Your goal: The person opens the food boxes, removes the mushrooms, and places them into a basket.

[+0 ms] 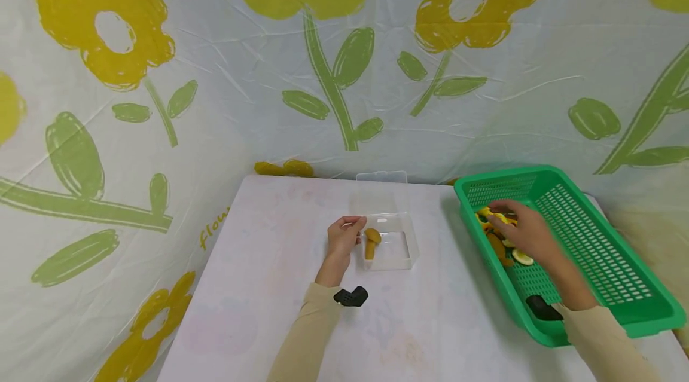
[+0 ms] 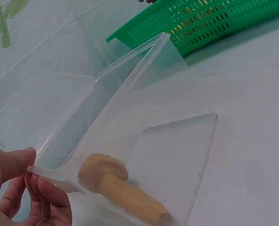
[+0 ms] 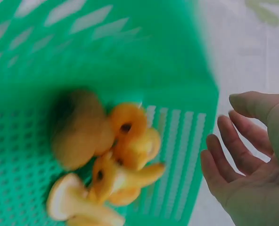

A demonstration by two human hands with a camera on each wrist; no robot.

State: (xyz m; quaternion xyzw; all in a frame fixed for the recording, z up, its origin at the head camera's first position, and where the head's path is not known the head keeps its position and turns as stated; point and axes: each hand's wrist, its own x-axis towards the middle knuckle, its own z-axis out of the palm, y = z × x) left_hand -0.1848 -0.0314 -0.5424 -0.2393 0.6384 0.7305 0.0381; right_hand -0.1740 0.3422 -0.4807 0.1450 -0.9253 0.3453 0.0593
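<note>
My left hand (image 1: 344, 238) pinches the left rim of a clear plastic box (image 1: 405, 262) between thumb and fingers. Inside the box, a brown mushroom (image 2: 135, 197) lies against the side near that hand. Behind, the hinged lid (image 1: 382, 191) is swung back. My right hand (image 1: 524, 229) hovers over the green basket (image 1: 608, 226), fingers parted and nothing between them. Under it lie several orange-yellow pieces (image 3: 130, 125) with dark spots, a rounded brown piece (image 3: 76, 141) and a pale mushroom-shaped piece (image 3: 66, 197).
A pale round slice (image 1: 523, 257) also lies in the basket, near its left wall. The basket stands on the right side of the white table (image 1: 258, 262), with the box at the middle. A flower-print cloth (image 1: 242, 71) hangs behind and to the left.
</note>
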